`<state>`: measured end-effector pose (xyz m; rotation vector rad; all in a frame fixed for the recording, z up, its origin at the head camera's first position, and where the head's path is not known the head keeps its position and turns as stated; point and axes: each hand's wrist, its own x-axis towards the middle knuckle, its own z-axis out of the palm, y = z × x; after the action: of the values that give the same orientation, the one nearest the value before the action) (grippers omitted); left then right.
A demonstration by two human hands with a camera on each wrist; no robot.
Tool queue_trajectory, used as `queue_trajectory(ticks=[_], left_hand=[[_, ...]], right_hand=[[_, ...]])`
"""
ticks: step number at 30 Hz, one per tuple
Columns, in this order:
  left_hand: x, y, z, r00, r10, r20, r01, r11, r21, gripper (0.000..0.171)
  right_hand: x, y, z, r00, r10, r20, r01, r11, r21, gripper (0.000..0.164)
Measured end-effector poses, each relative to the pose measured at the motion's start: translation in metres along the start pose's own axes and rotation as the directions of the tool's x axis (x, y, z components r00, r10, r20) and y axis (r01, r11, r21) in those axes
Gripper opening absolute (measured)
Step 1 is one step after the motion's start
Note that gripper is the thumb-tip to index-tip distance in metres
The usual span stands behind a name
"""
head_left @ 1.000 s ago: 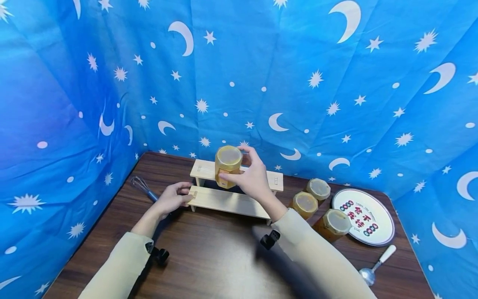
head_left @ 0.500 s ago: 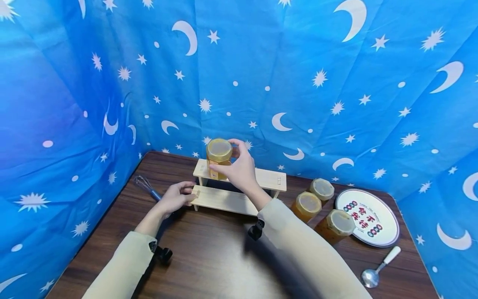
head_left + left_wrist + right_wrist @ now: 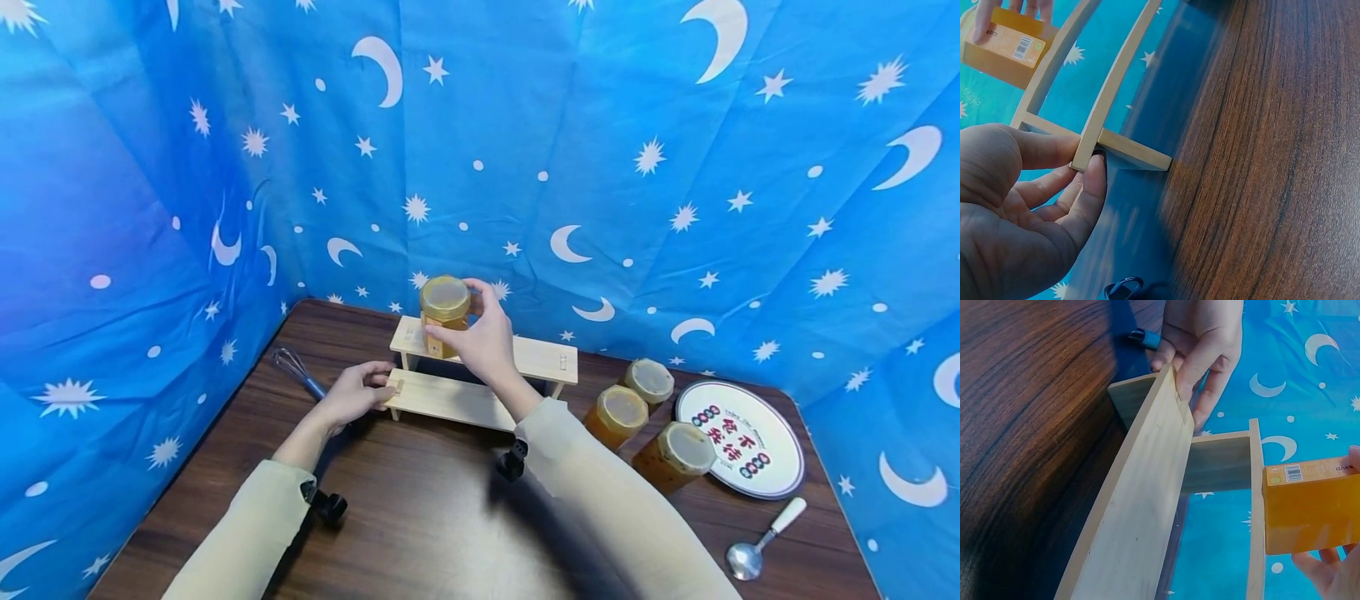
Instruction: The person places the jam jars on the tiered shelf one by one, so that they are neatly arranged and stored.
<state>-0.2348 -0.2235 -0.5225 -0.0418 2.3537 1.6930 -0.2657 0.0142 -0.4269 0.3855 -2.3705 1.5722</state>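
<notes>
The right hand [image 3: 486,340] grasps the jar [image 3: 444,313] upright on the left part of the upper board [image 3: 538,358], the left hand [image 3: 352,397] pinches the lower board [image 3: 446,399], and its careless pull could tip the jar.

In the head view, the right forearm [image 3: 525,400] hides the right end of the lower shelf board [image 3: 438,397]; the left hand [image 3: 352,396] covers the end of the whisk [image 3: 312,387]; the front jar [image 3: 678,458] overlaps the lower left rim of the plate [image 3: 783,446], whose smallest print is unreadable; in the right wrist view, the right edge crops the held jar [image 3: 1310,515], and the bottom edge crops the board.
</notes>
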Motion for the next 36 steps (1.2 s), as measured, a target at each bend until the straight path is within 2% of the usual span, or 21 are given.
queue_trajectory(ticks=[5, 10, 17, 23, 29, 36], left_hand=[[0.001, -0.002, 0.0, 1.0, -0.004, -0.005, 0.004, 1.0, 0.011, 0.054], [0.001, -0.002, 0.0, 1.0, -0.015, -0.01, 0.015, 1.0, 0.006, 0.054], [0.0, -0.003, -0.001, 1.0, 0.0, -0.006, 0.0, 1.0, 0.007, 0.054], [-0.002, -0.002, -0.002, 1.0, 0.013, -0.009, -0.013, 1.0, 0.02, 0.053], [-0.001, -0.002, 0.0, 1.0, 0.002, -0.015, -0.001, 1.0, 0.031, 0.053], [0.0, -0.001, 0.002, 1.0, 0.006, 0.001, -0.006, 0.999, 0.036, 0.053]], right_hand=[[-0.001, -0.001, 0.0, 1.0, -0.004, 0.027, 0.004, 1.0, 0.004, 0.091], [-0.002, -0.007, -0.006, 0.997, -0.052, 0.048, 0.05, 0.997, 0.052, 0.095], [-0.01, -0.019, -0.029, 0.995, -0.067, 0.074, 0.058, 0.991, 0.125, 0.092], [-0.025, -0.019, -0.055, 0.993, -0.072, 0.09, 0.06, 0.989, 0.135, 0.092], [-0.045, -0.015, -0.089, 0.994, -0.068, 0.086, 0.062, 0.995, 0.079, 0.091], [-0.071, -0.005, -0.131, 0.993, -0.118, 0.022, 0.12, 0.989, -0.087, 0.094]])
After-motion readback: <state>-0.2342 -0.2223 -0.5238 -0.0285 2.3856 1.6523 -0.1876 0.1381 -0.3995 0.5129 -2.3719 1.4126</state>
